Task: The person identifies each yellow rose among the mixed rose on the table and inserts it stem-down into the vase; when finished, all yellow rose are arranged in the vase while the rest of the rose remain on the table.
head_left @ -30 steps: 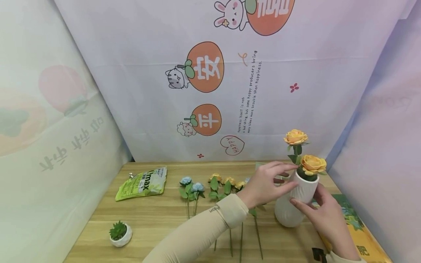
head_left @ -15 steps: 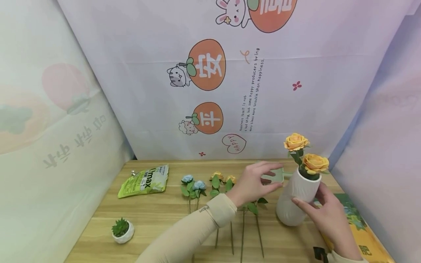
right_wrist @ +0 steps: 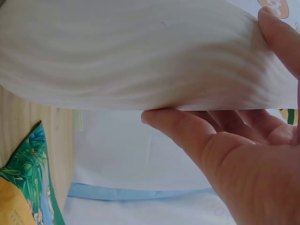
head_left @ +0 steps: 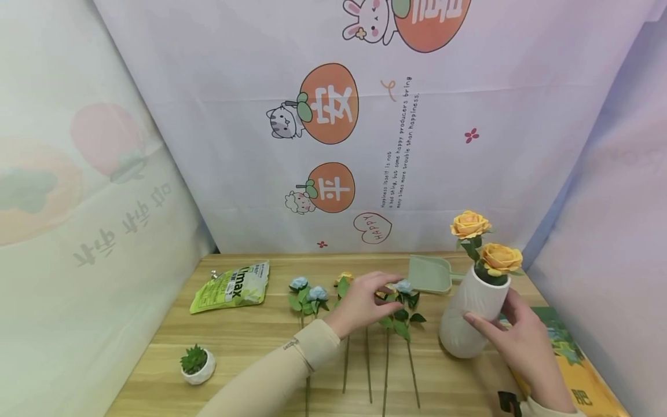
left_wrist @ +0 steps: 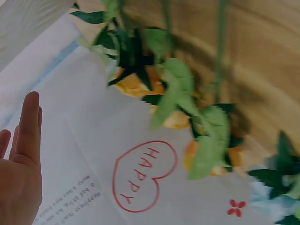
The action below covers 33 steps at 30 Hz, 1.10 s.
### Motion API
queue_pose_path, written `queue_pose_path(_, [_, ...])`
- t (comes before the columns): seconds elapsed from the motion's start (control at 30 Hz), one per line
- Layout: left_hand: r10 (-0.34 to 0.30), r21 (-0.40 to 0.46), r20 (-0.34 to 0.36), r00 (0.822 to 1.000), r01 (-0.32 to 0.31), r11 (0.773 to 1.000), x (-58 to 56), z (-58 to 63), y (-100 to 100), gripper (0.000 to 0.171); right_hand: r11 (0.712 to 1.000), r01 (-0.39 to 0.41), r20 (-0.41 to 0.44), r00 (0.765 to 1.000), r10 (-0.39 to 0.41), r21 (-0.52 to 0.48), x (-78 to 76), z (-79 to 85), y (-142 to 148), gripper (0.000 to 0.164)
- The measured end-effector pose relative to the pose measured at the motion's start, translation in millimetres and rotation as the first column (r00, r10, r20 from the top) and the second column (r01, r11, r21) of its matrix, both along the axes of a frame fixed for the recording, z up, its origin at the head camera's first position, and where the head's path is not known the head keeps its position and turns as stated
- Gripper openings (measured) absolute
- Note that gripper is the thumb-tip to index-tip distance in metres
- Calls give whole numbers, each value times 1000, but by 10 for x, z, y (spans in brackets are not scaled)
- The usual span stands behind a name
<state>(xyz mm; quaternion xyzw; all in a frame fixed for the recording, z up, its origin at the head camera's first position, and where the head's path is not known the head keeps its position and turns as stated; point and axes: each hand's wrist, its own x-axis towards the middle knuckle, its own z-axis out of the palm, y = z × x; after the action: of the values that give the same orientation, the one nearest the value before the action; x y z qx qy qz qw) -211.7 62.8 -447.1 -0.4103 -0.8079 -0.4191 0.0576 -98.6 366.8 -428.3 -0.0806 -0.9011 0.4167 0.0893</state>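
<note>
My right hand [head_left: 526,341] grips the ribbed white vase [head_left: 465,324] by its right side, thumb across the front. The vase leans a little to the right, and two yellow roses [head_left: 500,258] stand in its mouth. Over the row of loose artificial flowers hovers my left hand [head_left: 365,304], fingers spread and holding nothing; it covers some of the blooms. Just right of its fingertips lies a blue flower [head_left: 402,286] with dark leaves. In the left wrist view, yellow roses [left_wrist: 174,118] with green leaves lie apart from the hand.
Two blue flowers [head_left: 316,293] lie left of the left hand. Behind the vase is a pale green dustpan-like scoop [head_left: 429,273]. A green pouch [head_left: 231,288] and a potted succulent [head_left: 197,365] are at the left, a yellow-green bag [head_left: 578,362] at the right edge.
My left hand has let go near the roses at the vase's mouth and moved left over the loose flowers, uncovering the scoop. My right hand keeps hold of the vase.
</note>
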Motion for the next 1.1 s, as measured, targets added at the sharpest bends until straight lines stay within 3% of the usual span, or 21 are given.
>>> queue_pose_path(0.27, [135,-92,102,986,-125,988,57,-263,-397,62,1000,0,8,1000,0,-1,-3,-12,-1,103])
queue_pose_path(0.57, [244,-166,125,962,-222,961,53,-528,-723,61,1000,-3,8,1000,3,-11,-4,-9,14,104])
queue_pose_path(0.87, [267,-329,195,944,-193,924,85,-632,-794,63,1000,-7,9,1000,7,-13,-5,-1,19,104])
queue_pose_path(1.1, [266,-393,208,941,-168,904,103,-710,-778,55,1000,-5,7,1000,5,-11,-5,-16,20,104])
